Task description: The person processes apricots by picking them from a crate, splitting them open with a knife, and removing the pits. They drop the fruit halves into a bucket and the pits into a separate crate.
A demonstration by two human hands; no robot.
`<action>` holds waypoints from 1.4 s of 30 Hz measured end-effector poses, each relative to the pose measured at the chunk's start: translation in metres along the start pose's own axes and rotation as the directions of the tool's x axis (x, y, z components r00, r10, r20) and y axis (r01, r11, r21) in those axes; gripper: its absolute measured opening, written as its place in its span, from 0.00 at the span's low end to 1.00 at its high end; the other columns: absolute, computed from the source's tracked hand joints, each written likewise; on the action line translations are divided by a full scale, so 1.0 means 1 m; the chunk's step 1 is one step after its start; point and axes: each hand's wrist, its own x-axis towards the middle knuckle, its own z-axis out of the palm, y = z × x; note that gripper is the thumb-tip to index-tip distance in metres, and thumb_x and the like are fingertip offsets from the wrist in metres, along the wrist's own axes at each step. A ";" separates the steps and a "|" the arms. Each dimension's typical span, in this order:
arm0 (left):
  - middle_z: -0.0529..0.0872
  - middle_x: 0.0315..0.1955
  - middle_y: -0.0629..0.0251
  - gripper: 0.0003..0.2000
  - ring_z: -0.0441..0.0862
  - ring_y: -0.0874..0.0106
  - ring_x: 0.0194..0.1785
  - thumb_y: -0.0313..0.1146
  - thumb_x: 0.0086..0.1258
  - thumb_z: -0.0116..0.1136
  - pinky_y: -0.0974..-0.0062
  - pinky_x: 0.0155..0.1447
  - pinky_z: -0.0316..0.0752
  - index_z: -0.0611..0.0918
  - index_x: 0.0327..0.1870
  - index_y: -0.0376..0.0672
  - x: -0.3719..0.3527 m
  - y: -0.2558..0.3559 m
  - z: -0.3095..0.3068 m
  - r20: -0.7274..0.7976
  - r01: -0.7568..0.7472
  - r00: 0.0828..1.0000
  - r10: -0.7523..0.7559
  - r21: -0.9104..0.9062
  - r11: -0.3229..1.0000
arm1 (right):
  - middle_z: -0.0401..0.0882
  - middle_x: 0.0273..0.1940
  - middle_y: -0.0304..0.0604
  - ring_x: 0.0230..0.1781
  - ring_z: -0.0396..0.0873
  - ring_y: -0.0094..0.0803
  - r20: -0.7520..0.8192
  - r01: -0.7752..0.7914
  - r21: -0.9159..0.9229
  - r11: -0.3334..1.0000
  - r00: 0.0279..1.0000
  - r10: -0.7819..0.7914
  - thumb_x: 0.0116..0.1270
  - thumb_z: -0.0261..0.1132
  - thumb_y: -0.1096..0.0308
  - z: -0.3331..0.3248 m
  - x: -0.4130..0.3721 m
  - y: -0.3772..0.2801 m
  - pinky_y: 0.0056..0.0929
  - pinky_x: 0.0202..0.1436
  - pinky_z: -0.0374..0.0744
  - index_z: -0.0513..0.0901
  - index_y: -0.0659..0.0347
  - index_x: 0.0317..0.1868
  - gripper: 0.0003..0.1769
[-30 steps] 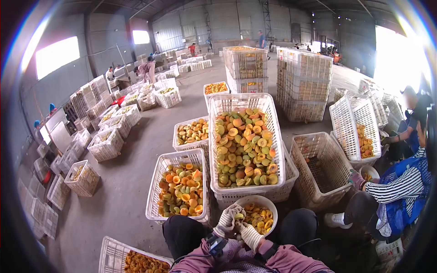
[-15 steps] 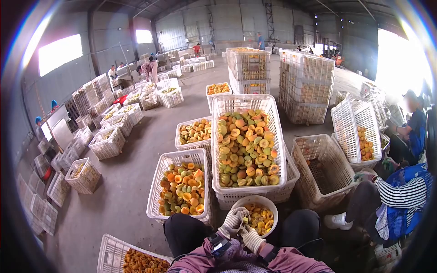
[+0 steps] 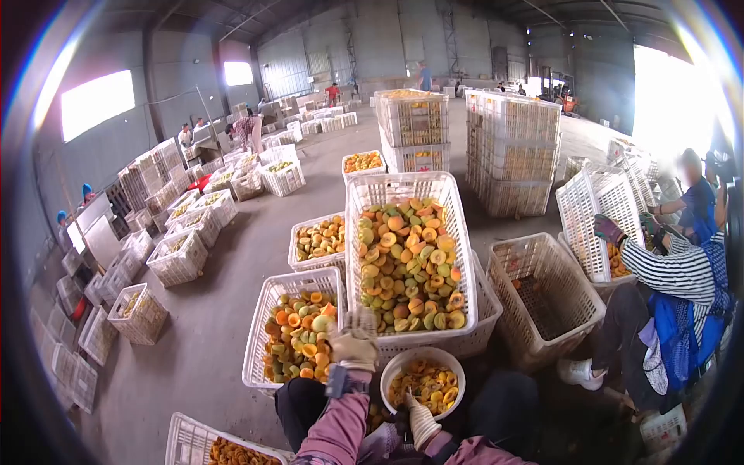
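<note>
My left hand (image 3: 354, 341), in a pale work glove, is raised over the right edge of the left crate of apricots (image 3: 297, 329), beside the front of a big tilted crate (image 3: 457, 256) full of apricots. Motion smears its fingers. My right hand (image 3: 423, 425), gloved too, is low at the near rim of a white bucket (image 3: 459, 391). Its fingers are closed, and what they hold is too small to make out. Apricot pieces (image 3: 428, 384) lie in the bucket. Orange halves and greenish fruit fill the left crate.
At right stands a brown crate (image 3: 535, 287) with a few dark scraps. A co-worker in striped sleeves (image 3: 674, 267) grips a tilted white crate (image 3: 589, 213). Tall crate stacks (image 3: 511, 155) rise behind. A crate of darker fruit (image 3: 232, 449) sits at lower left.
My hands have parted: the left has swung up and left from the bucket to the crates, while the right stays low by the bucket. The co-worker's hands have risen to the tilted crate.
</note>
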 end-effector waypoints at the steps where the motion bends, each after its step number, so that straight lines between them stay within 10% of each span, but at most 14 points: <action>1: 0.82 0.38 0.61 0.18 0.80 0.64 0.44 0.46 0.72 0.41 0.67 0.44 0.77 0.77 0.46 0.42 0.033 -0.019 -0.027 0.099 0.014 0.994 -0.047 0.315 0.949 | 0.65 0.13 0.33 0.08 0.64 0.27 -0.033 0.035 0.033 0.999 0.999 -0.034 0.68 0.55 0.46 -0.005 0.011 0.001 0.25 0.11 0.62 0.73 0.50 0.30 0.18; 3: 0.83 0.33 0.66 0.12 0.81 0.70 0.35 0.36 0.72 0.41 0.73 0.34 0.76 0.78 0.44 0.45 0.123 -0.067 -0.110 0.485 -0.237 0.819 -0.307 0.772 0.589 | 0.65 0.13 0.35 0.08 0.63 0.30 -0.039 0.159 -0.046 0.986 0.986 -0.161 0.68 0.54 0.45 -0.017 0.034 0.009 0.29 0.11 0.63 0.73 0.50 0.28 0.19; 4: 0.83 0.34 0.62 0.12 0.82 0.67 0.36 0.37 0.70 0.44 0.71 0.37 0.76 0.78 0.44 0.43 0.155 -0.091 -0.139 0.544 -0.623 0.641 -0.542 0.781 0.047 | 0.65 0.13 0.35 0.08 0.62 0.30 -0.064 0.173 -0.052 0.984 0.982 -0.176 0.68 0.54 0.45 -0.012 0.028 0.006 0.29 0.11 0.63 0.72 0.50 0.27 0.20; 5: 0.84 0.34 0.59 0.12 0.82 0.63 0.38 0.38 0.68 0.47 0.69 0.39 0.75 0.78 0.43 0.41 0.182 -0.114 -0.162 0.413 -0.857 0.509 -0.756 0.330 -0.397 | 0.65 0.13 0.35 0.07 0.62 0.30 -0.090 0.186 -0.060 0.981 0.978 -0.191 0.67 0.54 0.45 -0.008 0.021 0.002 0.29 0.12 0.63 0.72 0.50 0.27 0.20; 7: 0.84 0.37 0.54 0.19 0.82 0.60 0.41 0.43 0.63 0.52 0.65 0.43 0.75 0.78 0.46 0.37 0.120 -0.126 -0.083 -0.082 -0.440 0.817 -0.571 0.552 -0.709 | 0.71 0.19 0.38 0.17 0.70 0.31 -0.057 0.195 -0.063 0.979 0.978 -0.198 0.66 0.55 0.46 -0.022 0.035 0.010 0.30 0.21 0.71 0.73 0.52 0.30 0.18; 9: 0.84 0.41 0.52 0.23 0.83 0.60 0.43 0.47 0.60 0.52 0.63 0.46 0.74 0.78 0.49 0.37 0.098 -0.124 -0.050 -0.194 -0.327 0.860 -0.472 0.502 -0.801 | 0.71 0.22 0.41 0.20 0.71 0.34 -0.066 0.292 -0.139 0.946 0.951 -0.303 0.67 0.54 0.49 -0.019 0.040 0.008 0.32 0.24 0.71 0.74 0.52 0.33 0.16; 22: 0.83 0.42 0.56 0.18 0.80 0.73 0.45 0.31 0.60 0.55 0.75 0.44 0.73 0.77 0.53 0.41 0.141 -0.053 -0.112 -0.051 -0.362 0.851 -0.523 0.664 -0.654 | 0.78 0.38 0.61 0.37 0.77 0.53 0.154 0.500 -0.838 0.219 0.602 -0.784 0.72 0.43 0.64 -0.057 0.095 0.027 0.44 0.41 0.75 0.74 0.52 0.55 0.18; 23: 0.82 0.43 0.58 0.18 0.80 0.73 0.44 0.28 0.62 0.53 0.76 0.45 0.74 0.75 0.55 0.41 0.111 -0.046 -0.102 0.064 -0.240 0.774 -0.630 0.950 -0.198 | 0.78 0.39 0.62 0.38 0.78 0.55 0.185 0.484 -0.863 0.147 0.573 -0.799 0.72 0.42 0.65 -0.062 0.099 0.025 0.45 0.42 0.75 0.74 0.52 0.57 0.19; 25: 0.79 0.45 0.61 0.18 0.80 0.73 0.44 0.23 0.66 0.50 0.78 0.46 0.75 0.70 0.58 0.41 0.043 -0.031 -0.080 0.374 0.235 0.708 -0.599 0.675 0.699 | 0.78 0.35 0.52 0.35 0.77 0.43 0.081 0.610 -0.755 0.241 0.452 -0.888 0.69 0.50 0.57 -0.046 0.086 0.014 0.36 0.39 0.75 0.76 0.55 0.47 0.15; 26: 0.79 0.46 0.59 0.15 0.80 0.71 0.45 0.26 0.69 0.48 0.78 0.48 0.75 0.71 0.57 0.40 0.010 -0.031 -0.071 0.266 0.274 0.763 -0.589 0.692 0.668 | 0.77 0.29 0.41 0.31 0.76 0.30 -0.065 0.717 -0.592 0.368 0.412 -0.909 0.65 0.59 0.48 -0.026 0.064 -0.001 0.26 0.35 0.75 0.78 0.58 0.35 0.19; 27: 0.79 0.47 0.58 0.13 0.80 0.69 0.46 0.28 0.72 0.47 0.78 0.49 0.75 0.71 0.56 0.39 -0.016 -0.033 -0.066 0.149 0.314 0.814 -0.561 0.701 0.641 | 0.78 0.47 0.52 0.51 0.72 0.37 0.005 0.677 -0.519 0.522 0.613 -0.790 0.69 0.56 0.54 -0.013 0.037 -0.013 0.31 0.59 0.66 0.78 0.65 0.50 0.22; 28: 0.80 0.46 0.57 0.14 0.80 0.66 0.47 0.35 0.75 0.45 0.73 0.51 0.76 0.72 0.55 0.38 -0.031 -0.028 -0.069 0.267 -0.170 0.820 -0.506 0.958 0.229 | 0.79 0.45 0.52 0.48 0.75 0.38 0.041 0.661 -0.495 0.565 0.667 -0.744 0.69 0.57 0.58 -0.018 0.046 -0.011 0.30 0.55 0.69 0.76 0.66 0.50 0.19; 29: 0.81 0.45 0.57 0.17 0.80 0.65 0.48 0.43 0.74 0.46 0.69 0.54 0.75 0.73 0.53 0.39 -0.029 -0.031 -0.086 0.114 0.372 0.759 -0.641 0.732 0.570 | 0.80 0.44 0.52 0.45 0.77 0.38 0.083 0.643 -0.471 0.604 0.714 -0.695 0.69 0.58 0.62 -0.021 0.058 -0.007 0.29 0.50 0.73 0.74 0.67 0.51 0.17; 42: 0.82 0.33 0.60 0.26 0.78 0.70 0.36 0.59 0.70 0.42 0.73 0.41 0.74 0.75 0.48 0.41 -0.060 -0.018 -0.088 0.085 0.304 0.872 -0.483 0.678 0.669 | 0.78 0.43 0.64 0.47 0.76 0.57 0.107 0.651 -0.539 0.535 0.682 -0.723 0.69 0.55 0.55 0.001 0.047 0.000 0.38 0.47 0.75 0.71 0.69 0.55 0.25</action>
